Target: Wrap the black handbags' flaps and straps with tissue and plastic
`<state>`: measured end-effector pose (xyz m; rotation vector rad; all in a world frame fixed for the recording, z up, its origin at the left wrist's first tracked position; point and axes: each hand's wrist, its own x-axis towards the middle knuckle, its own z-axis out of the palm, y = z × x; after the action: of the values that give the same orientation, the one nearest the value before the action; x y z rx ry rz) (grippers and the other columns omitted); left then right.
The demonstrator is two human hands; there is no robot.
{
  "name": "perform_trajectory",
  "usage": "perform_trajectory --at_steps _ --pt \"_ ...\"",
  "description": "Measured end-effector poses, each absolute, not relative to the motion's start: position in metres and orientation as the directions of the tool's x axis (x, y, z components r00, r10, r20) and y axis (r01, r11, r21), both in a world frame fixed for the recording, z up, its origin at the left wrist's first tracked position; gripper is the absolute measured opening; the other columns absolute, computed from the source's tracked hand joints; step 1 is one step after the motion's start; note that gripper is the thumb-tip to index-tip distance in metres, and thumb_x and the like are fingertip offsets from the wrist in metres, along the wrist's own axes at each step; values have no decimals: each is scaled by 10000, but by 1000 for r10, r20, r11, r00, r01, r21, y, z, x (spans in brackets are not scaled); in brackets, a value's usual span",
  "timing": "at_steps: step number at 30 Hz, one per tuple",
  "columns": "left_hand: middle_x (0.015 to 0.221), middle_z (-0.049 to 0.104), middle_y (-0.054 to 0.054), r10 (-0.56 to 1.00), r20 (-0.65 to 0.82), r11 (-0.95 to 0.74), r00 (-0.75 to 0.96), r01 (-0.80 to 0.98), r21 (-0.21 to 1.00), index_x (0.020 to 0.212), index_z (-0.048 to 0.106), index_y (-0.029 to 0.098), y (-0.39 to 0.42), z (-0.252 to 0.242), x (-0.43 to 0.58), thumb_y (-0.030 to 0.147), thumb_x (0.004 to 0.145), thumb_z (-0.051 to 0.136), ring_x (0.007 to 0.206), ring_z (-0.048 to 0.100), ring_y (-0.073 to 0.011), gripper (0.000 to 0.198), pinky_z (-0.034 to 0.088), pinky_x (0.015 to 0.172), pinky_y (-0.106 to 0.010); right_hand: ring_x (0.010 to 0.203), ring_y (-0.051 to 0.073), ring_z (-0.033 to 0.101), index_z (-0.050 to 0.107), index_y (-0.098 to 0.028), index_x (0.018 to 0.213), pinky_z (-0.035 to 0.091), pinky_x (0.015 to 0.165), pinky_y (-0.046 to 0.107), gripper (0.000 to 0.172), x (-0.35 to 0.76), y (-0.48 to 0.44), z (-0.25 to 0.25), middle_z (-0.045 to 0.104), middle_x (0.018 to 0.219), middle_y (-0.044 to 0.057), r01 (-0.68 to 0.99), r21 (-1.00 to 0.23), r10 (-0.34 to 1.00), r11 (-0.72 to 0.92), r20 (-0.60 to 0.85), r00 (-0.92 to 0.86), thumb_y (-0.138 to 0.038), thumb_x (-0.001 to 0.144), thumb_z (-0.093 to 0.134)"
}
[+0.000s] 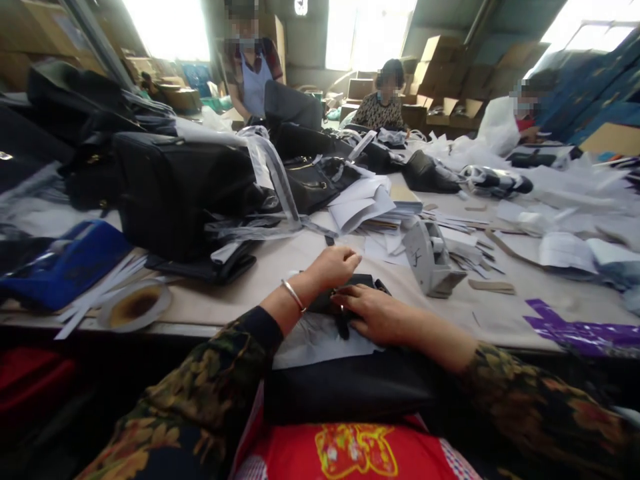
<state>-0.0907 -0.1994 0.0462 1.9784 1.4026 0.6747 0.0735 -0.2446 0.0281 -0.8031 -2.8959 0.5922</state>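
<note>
A black leather bag (345, 387) lies at the table's front edge against my red apron, with a sheet of thin white wrapping (310, 343) over its upper part. On the wrapping is a small black piece with shiny metal fittings, largely covered by my hands. My left hand (333, 270), with a silver bangle at the wrist, is raised just above this piece; its fingers are curled together, and what they hold is hidden. My right hand (373, 310) rests on the piece, fingers and thumb closed around a short black strap (342, 327) by the metal fitting.
A grey tape dispenser (430, 257) stands right of my hands, by stacked papers (365, 203). To the left are a tape roll (135, 307), a blue dispenser (75, 263) and large black bags (185, 187). Purple plastic (580, 330) lies right. Several people work across the table.
</note>
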Motion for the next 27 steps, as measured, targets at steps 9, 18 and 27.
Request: perform_trajectory --at_steps 9,18,27 --pt "911 699 -72 825 176 -539 537 655 529 933 699 171 -338 44 -139 311 975 534 844 642 -201 220 514 783 -312 1204 288 588 653 -183 1268 498 1039 437 395 66 -242 28 544 1370 170 402 -276 424 873 21 -905 -126 891 551" --pt "1433 551 -163 817 106 -546 567 703 456 1183 672 171 -364 29 -141 524 932 596 1380 452 -364 439 301 1182 -569 1213 252 631 670 -182 1273 502 1071 400 377 67 -223 32 646 1342 131 445 -405 496 799 25 -868 -188 941 492" --pt "1439 547 -185 825 58 -515 562 706 486 1152 677 197 -361 31 -143 542 900 622 1386 455 -386 431 303 1169 -605 1202 301 635 643 -148 1317 517 1043 437 430 57 -223 28 596 1393 183 526 -301 539 795 -45 -841 -342 936 598"
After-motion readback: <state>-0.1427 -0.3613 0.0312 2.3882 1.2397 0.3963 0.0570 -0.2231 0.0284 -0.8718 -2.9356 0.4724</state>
